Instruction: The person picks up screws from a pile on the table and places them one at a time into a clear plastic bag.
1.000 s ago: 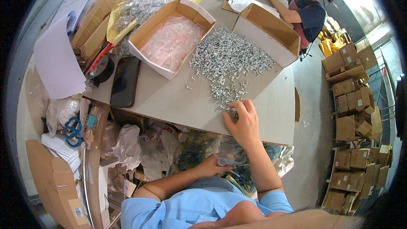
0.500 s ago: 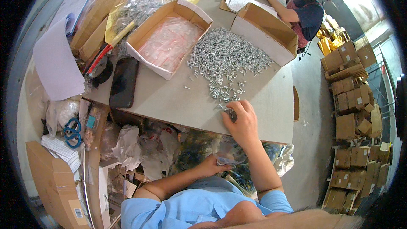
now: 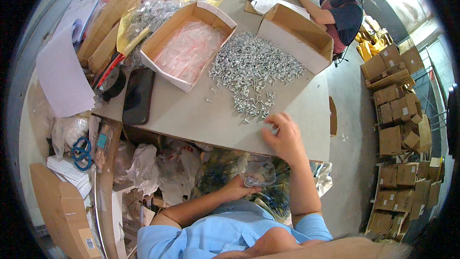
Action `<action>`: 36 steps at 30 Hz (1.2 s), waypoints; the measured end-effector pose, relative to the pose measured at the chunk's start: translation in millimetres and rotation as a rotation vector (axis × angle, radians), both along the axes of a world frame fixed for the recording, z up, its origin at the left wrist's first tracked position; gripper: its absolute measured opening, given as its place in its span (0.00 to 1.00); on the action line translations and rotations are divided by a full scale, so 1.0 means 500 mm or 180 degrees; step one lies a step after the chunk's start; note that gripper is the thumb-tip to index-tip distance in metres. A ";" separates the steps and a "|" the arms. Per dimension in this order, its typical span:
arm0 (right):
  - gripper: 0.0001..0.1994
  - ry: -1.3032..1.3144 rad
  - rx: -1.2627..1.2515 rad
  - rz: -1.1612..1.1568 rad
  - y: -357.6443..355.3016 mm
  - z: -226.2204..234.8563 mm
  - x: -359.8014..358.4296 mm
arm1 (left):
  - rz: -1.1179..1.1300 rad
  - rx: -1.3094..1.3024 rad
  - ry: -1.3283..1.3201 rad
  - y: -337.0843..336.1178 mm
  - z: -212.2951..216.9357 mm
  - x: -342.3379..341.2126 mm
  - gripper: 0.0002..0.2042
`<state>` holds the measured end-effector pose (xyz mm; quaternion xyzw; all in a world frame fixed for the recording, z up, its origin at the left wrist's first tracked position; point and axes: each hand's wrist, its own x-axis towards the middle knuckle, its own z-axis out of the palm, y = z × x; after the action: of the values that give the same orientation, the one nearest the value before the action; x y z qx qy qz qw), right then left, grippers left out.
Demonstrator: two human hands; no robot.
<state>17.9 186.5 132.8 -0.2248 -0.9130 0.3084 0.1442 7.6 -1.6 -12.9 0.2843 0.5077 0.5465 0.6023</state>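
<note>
Right hand (image 3: 286,138): on the cardboard tabletop (image 3: 191,115), fingers curled over a few silver screws at the near edge of the screw pile (image 3: 253,69).
Left hand (image 3: 239,188): below the table edge, gripping one small clear plastic bag (image 3: 258,171).
Open boxes: two.
Black phone (image 3: 139,96): one.

A right hand (image 3: 286,137) gathers small silver metal screws (image 3: 251,69) on a cardboard-covered table (image 3: 191,120); the left hand (image 3: 238,188) holds a clear plastic bag (image 3: 258,171).

Heap of screws (image 3: 254,74) mid-worktop (image 3: 191,120), between two open boxes: one (image 3: 187,43) to the left with plastic bags inside, one (image 3: 297,38) to the right. Phone (image 3: 139,96) left of the heap. Right hand (image 3: 285,136) at the near edge, just before the screws; left hand (image 3: 237,189) below, holding a small bag (image 3: 257,171).
</note>
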 end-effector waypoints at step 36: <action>0.08 0.0468 -0.0012 0.1625 -0.110 -0.002 0.097 | -0.0559 -0.0040 0.1538 -0.074 0.114 -0.153 0.17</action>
<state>66.3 131.6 131.8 0.0356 -0.9266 0.3520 0.1273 -69.1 -38.7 44.0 0.4459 0.6136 0.4051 0.5104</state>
